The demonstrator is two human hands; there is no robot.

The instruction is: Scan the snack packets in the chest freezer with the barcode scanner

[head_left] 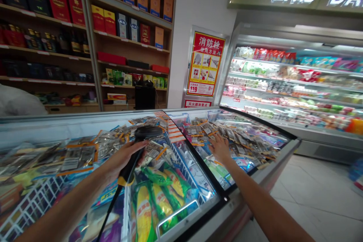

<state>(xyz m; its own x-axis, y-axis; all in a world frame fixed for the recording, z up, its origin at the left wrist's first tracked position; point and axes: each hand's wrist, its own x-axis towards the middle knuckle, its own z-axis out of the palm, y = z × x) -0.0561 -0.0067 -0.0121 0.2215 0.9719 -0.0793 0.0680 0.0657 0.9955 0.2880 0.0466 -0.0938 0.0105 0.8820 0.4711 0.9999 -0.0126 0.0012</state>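
My left hand (pixel 120 162) is wrapped round the handle of a black and yellow handheld barcode scanner (pixel 148 131), whose cable hangs down from the grip. The scanner's head is held over the chest freezer, above small packets with orange edges. My right hand (pixel 220 148) reaches out with its fingers apart over the packets (pixel 241 136) spread on the freezer's glass lid; whether the fingertips touch them I cannot tell. Beside my left hand, more flat packets (pixel 72 159) lie in rows. Bags of corn (pixel 159 194) show below the scanner in a white wire basket (pixel 181 160).
The freezer's metal edge (pixel 255 177) runs along my right side, with pale floor tiles (pixel 309 189) beyond. Shelves of boxes (pixel 130 28) stand behind. A lit refrigerated display (pixel 292 87) is at the right. At the far left is a blurred pale shape (pixel 19 100).
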